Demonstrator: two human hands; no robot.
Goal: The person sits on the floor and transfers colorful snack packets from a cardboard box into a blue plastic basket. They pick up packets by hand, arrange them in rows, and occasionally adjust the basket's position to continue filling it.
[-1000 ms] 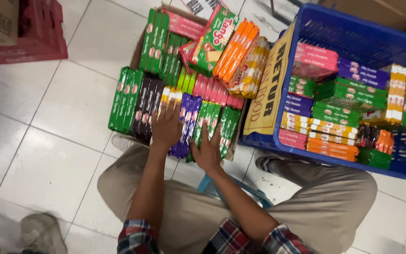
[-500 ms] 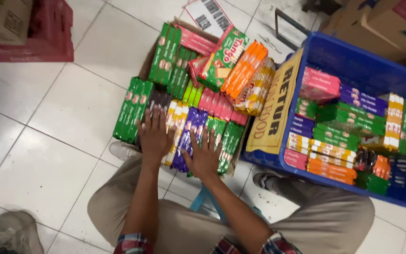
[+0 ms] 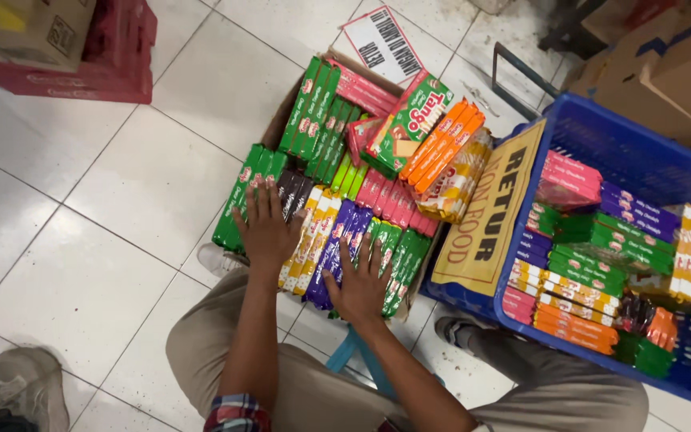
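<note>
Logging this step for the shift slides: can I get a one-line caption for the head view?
Both hands, left hand and right hand, press flat on packets in a cardboard box beside a blue crate.

Both forearms extend forward (2 bare arms, side by side); left hand and right hand lie palm-down, fingers spread.

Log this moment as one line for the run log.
left hand: flat on dark packs | right hand: flat on purple packs | cardboard box | blue crate beside
</note>
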